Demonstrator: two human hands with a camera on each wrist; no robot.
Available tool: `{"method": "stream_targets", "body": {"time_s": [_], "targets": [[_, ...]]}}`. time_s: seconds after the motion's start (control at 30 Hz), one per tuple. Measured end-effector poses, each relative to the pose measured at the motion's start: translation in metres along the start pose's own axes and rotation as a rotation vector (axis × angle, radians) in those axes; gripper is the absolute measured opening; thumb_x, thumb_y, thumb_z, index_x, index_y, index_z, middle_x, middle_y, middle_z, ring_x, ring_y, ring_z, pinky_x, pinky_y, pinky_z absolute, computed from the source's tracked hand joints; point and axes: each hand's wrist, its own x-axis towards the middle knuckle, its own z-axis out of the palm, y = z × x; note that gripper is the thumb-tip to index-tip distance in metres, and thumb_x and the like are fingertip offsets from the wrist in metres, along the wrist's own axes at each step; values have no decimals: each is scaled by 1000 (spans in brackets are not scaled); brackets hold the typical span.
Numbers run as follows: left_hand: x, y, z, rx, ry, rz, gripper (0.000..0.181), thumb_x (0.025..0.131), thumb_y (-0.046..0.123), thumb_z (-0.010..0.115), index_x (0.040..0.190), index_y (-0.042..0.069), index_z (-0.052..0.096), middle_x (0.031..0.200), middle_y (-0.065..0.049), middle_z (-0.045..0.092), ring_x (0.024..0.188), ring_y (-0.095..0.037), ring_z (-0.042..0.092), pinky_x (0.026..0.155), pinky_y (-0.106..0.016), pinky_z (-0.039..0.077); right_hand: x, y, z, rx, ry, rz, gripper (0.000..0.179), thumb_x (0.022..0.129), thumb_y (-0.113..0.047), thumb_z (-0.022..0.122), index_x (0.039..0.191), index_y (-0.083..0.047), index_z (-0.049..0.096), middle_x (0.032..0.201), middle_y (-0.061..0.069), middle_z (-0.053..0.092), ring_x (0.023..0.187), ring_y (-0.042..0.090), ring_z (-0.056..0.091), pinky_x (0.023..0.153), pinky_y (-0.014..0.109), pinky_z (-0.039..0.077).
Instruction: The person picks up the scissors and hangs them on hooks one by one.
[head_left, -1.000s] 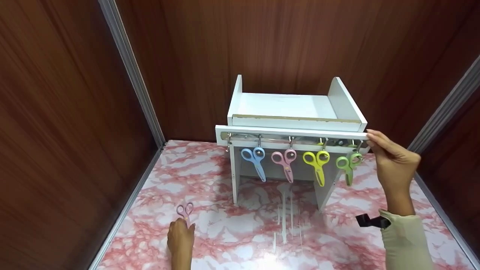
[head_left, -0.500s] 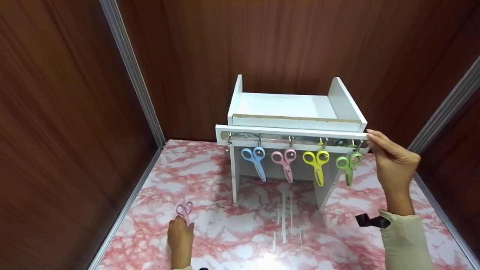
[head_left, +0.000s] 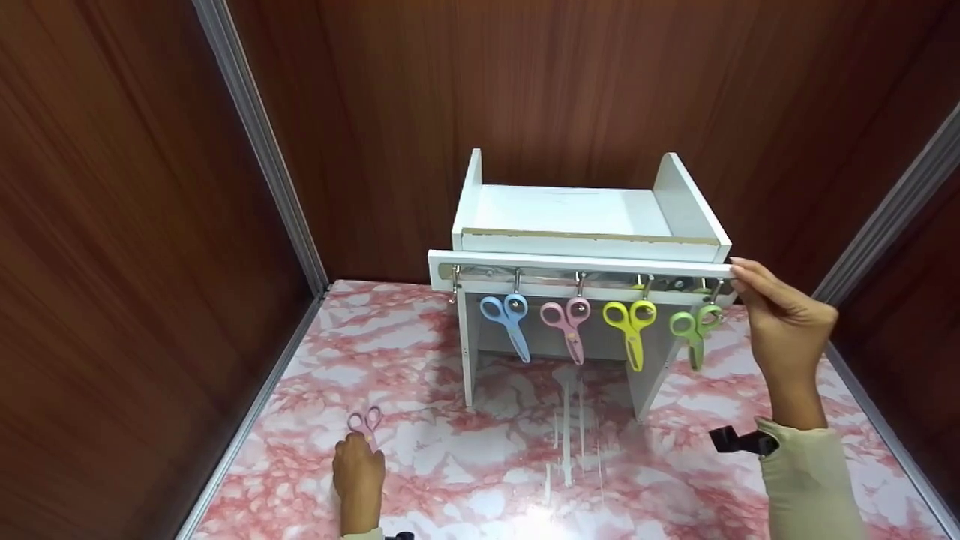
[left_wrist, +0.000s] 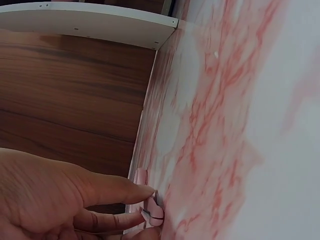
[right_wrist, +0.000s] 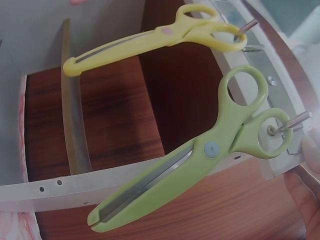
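My left hand [head_left: 358,478] is low on the left, pinching a pair of pink scissors [head_left: 367,432] by the blade end on the tabletop. In the left wrist view, thumb and fingers close on the pink scissors [left_wrist: 154,212]; the rest is hidden. At the right, my right hand [head_left: 789,330] holds the end of a white hook rail [head_left: 540,261]. From its hooks hang blue scissors [head_left: 517,334], pink scissors [head_left: 574,341], yellow scissors [head_left: 636,345] and green scissors [head_left: 697,349]. The leftmost hook [head_left: 455,279] bears nothing.
Behind the rail stands a white shelf unit [head_left: 472,202] with raised sides. The pink-and-white marbled tabletop [head_left: 420,480] has whitish streaks in front of the unit. Dark brown wood panels [head_left: 390,112] with metal edge strips [head_left: 259,135] enclose the table.
Hardly anything differs. The head view has shifted slightly, and a little more of the left cuff shows. Both hands keep their holds on the pink scissors and the rail.
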Motion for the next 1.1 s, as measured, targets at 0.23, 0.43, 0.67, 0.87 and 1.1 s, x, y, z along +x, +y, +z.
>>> {"method": "stream_targets", "body": {"time_s": [0.23,0.43,0.67,0.87,1.1], "targets": [[-1,-1,-3,-1,-26,-13,13,74,1,66,79,-9,59,81,-28,57,80,-48,57,72,-57,49,1,0,1,-7,-4,-2,20,71,22,68,89,12,71,97,26,67,94,35,66,84,28,55],[-2,-5,-6,-15,-82,-60,15,75,4,66,77,-7,57,86,-29,57,85,-48,56,76,-57,47,0,0,2,-11,-10,1,21,72,22,68,89,12,71,97,27,67,95,35,66,84,28,54],[-1,-8,-6,-10,-76,-66,17,78,6,68,76,-4,55,80,-23,56,81,-46,58,71,-56,48,1,0,2,-7,-9,1,20,72,22,68,89,12,70,96,28,67,95,34,66,84,29,54],[-4,-9,-5,-6,-63,-64,16,78,9,72,77,4,58,77,-12,63,72,-34,61,58,-50,50,1,0,2,-13,-7,6,20,71,22,69,89,12,71,96,27,67,95,35,66,84,28,54],[-4,-8,-3,-32,-7,-33,4,77,3,69,77,5,65,77,-13,67,71,-36,64,55,-51,50,0,-1,1,-8,-2,10,20,71,22,69,89,13,70,96,30,65,95,38,64,84,28,54]]}}
